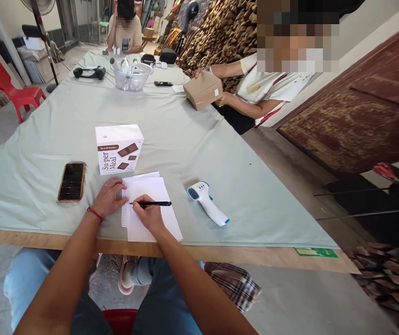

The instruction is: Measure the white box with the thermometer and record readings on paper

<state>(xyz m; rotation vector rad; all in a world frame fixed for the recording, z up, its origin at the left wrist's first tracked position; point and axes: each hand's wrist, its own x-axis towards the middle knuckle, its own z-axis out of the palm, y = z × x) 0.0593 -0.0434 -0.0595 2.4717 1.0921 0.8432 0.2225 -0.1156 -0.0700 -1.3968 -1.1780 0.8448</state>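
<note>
My right hand (149,215) grips a black pen (157,203), its tip near the left part of a white sheet of paper (153,188). Beneath that sheet, the edges of other papers stick out, the left one with small marks on it. My left hand (110,197) lies at the paper's left edge, thumb and fingers apart, a red string on the wrist. Just beyond the papers stands a white "Super Meal" box (118,151). A smartphone (71,182) rests left of my left hand. Right of the papers lies a white and blue infrared thermometer (208,204).
A person at the right holds a brown cardboard box (203,90) over the table's edge. Further back are a clear plastic basket (132,79) with bottles, a black device (89,73) and another seated person. A red chair (14,86) stands at left.
</note>
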